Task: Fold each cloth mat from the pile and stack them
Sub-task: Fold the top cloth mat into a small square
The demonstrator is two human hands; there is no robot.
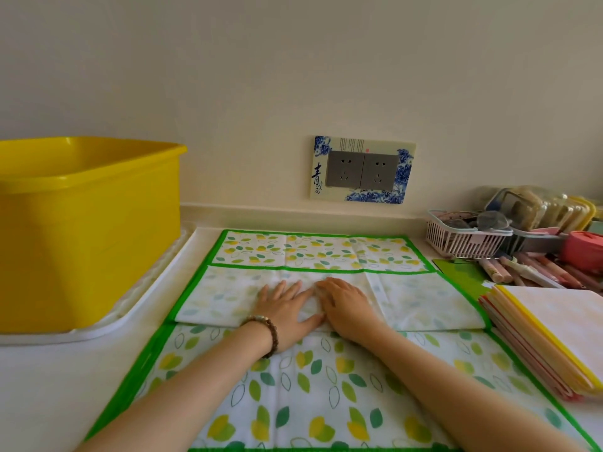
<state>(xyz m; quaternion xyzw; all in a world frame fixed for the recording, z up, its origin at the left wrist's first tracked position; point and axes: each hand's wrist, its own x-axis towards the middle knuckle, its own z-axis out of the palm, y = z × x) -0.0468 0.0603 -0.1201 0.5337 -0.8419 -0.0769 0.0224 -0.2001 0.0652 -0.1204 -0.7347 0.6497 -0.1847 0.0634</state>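
A white cloth mat point(313, 396) with a green border and a green-yellow leaf print lies spread on the counter. A band across its middle is folded over, pale underside up point(424, 305). My left hand point(287, 311), with a bead bracelet at the wrist, and my right hand point(346, 305) both press flat on that folded band, fingers straight, side by side at the centre. A stack of folded mats point(554, 337), yellow-edged on top with pink ones below, sits at the right.
A yellow plastic tub point(88, 230) stands on a white tray point(137, 308) at the left. Against the wall at the right are a pink-white basket point(463, 239), plastic containers and several pens point(538, 272). A double wall socket point(362, 171) is behind the mat.
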